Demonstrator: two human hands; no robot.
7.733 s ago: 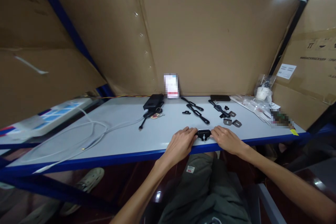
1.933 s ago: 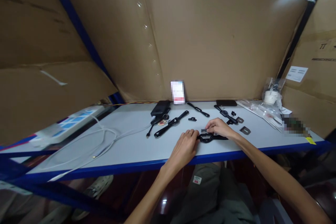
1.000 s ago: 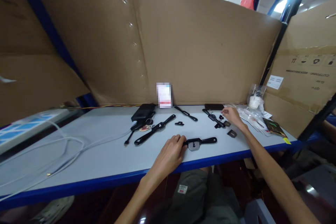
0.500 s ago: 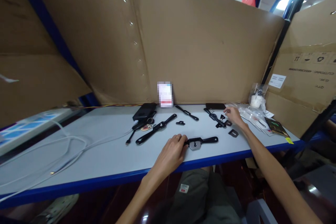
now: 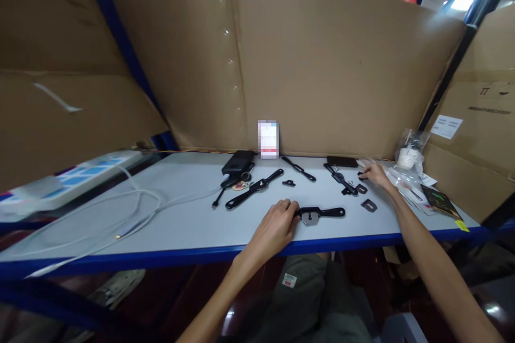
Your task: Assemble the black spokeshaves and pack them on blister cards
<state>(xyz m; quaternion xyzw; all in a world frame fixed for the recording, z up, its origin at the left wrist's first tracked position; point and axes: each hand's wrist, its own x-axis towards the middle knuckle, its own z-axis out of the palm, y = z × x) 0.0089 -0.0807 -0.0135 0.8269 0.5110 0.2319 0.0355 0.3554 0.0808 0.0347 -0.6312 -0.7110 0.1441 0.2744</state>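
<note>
My left hand is closed round the left handle of a black spokeshave near the front edge of the table. A silver blade lies at the middle of that tool. Farther right, my right hand has its fingertips closed on a small black clamp piece at the tabletop. Beside those fingers lie another black spokeshave body, a small screw and two dark blades, one nearer and one farther.
Two more spokeshave bodies, one at left and one at the back, lie near a small black clamp. Behind are a lit phone and a black box. White cables cross the left; plastic bags lie right.
My right hand has come down onto the small black clamp piece, and its fingertips now close on it. My left hand keeps its hold on the spokeshave. The view has swung left.
</note>
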